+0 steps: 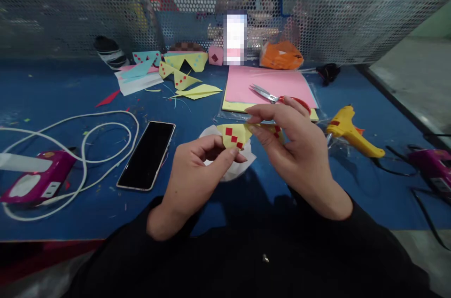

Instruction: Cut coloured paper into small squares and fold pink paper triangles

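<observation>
A folded yellow paper piece with red squares is held between both hands above the blue table. My left hand pinches its near left corner with thumb and forefinger. My right hand grips its right side with fingers closed around it. Under the piece lies a crumpled white sheet, partly hidden by my hands.
A black phone lies left of my hands, beside a white cable and a pink power strip. Scissors rest on pink paper. A yellow glue gun lies right. Folded paper pieces sit before the mesh wall.
</observation>
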The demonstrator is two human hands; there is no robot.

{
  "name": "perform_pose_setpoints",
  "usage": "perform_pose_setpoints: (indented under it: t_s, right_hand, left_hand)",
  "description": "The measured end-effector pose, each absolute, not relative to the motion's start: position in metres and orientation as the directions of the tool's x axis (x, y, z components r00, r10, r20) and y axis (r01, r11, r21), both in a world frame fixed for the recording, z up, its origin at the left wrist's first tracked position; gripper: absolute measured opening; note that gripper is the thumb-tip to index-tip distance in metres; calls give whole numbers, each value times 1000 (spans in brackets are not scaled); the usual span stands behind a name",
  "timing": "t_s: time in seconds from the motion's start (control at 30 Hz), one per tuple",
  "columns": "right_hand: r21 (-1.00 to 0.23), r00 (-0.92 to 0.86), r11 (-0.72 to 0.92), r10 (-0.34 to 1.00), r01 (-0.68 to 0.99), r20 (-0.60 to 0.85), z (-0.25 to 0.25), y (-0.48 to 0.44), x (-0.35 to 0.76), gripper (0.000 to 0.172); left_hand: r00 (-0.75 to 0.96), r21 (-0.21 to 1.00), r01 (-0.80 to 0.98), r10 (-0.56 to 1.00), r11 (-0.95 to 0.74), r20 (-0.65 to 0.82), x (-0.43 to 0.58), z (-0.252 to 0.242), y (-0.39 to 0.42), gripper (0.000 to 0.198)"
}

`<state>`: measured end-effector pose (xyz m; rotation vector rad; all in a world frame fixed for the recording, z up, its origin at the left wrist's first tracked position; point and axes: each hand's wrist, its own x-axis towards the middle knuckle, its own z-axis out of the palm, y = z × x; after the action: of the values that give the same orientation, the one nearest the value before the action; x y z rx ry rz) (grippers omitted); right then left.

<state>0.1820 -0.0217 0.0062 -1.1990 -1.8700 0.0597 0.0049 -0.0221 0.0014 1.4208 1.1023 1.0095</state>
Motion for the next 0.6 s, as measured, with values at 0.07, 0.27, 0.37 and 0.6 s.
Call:
perform_pose_setpoints:
  t_s: [0.07, 0.27, 0.37, 0.6]
  right_hand:
    - [-531, -99, 502, 784, 683, 613, 5, -22, 183, 20]
    - [-686, -50, 413, 874, 599, 483, 6, -22, 184, 16]
    - [-702, -31, 401, 879, 589, 477, 7, -23, 183, 12]
    - [-672, -38, 414, 866, 614, 499, 5, -26, 178, 12]
  left_hand:
    - [250, 994, 101, 968, -33, 7, 5, 2, -22, 15]
    - [260, 993, 111, 966, -31, 1, 4, 1, -21, 14]
    - [270, 994, 109, 963, -30, 0, 5, 0, -22, 12]
    - [273, 996, 85, 962, -27, 3, 6, -3, -22, 12]
